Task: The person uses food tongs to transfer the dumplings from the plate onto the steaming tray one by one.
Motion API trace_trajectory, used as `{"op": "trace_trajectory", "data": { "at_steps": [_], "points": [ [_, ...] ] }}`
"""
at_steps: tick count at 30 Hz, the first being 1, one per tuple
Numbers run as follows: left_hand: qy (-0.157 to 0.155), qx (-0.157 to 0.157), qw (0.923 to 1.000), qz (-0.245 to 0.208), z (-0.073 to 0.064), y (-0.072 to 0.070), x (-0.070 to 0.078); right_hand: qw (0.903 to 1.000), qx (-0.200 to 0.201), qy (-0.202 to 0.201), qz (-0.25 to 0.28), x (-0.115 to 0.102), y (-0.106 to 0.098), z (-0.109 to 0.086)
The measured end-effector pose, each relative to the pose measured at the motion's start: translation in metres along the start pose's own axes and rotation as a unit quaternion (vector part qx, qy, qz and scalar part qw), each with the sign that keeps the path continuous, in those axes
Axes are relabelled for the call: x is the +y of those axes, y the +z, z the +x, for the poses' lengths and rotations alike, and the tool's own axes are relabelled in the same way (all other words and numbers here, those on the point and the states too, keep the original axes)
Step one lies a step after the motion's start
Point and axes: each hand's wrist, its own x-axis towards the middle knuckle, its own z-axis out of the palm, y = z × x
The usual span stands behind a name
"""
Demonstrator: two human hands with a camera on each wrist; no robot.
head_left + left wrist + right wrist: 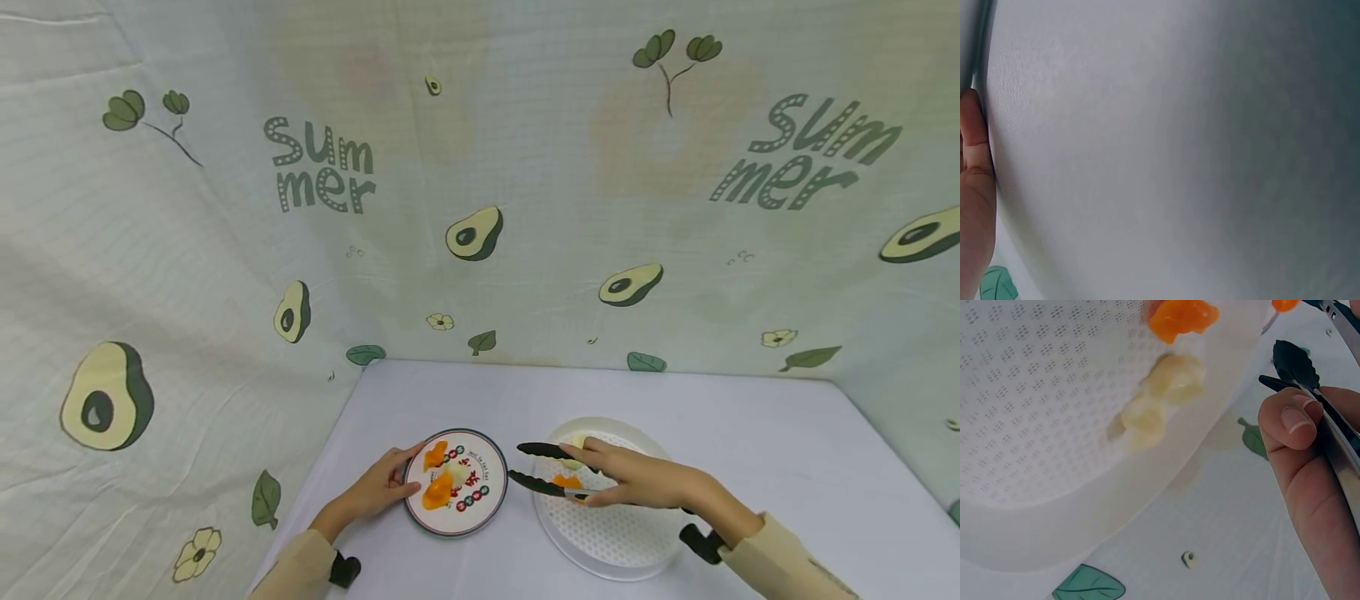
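Near the left edge of the table point(750, 425), the plate point(435, 517), already bearing orange pieces point(438, 493), is gripped by the left hand point(378, 482), while tongs point(543, 450) are held by the right hand point(645, 478) over the tray point(615, 537), where other pieces point(1175, 380) are left.

Behind the plate point(431, 518) and the round perforated tray point(607, 533), a band of bare table point(780, 442) runs sideways until the hanging cloth point(540, 167) walls it off, and a broader stretch lies right of the tray. Between plate and tray the channel is narrow, and the black tips of the tongs point(543, 485) reach across it near the plate's rim, with passage in front of and behind them. The left hand point(379, 482) blocks the plate's left edge; the right hand point(643, 477) overhangs the tray.
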Motion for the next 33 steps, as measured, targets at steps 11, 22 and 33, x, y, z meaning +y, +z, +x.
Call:
{"op": "trace_trajectory", "data": {
  "at_steps": [11,22,33],
  "points": [
    [0.005,-0.005,1.0,-0.002,0.001,-0.001,0.0,0.9985,-0.039,-0.008,-0.037,-0.008,0.008,0.053],
    [-0.003,-0.005,0.9999,-0.009,0.002,-0.001,-0.001,0.9965,-0.062,0.019,-0.053,-0.01,0.024,0.092],
    [0.004,-0.002,1.0,-0.006,0.001,0.0,-0.004,0.9925,-0.088,0.01,-0.084,-0.017,0.026,0.108]
  ]
}}
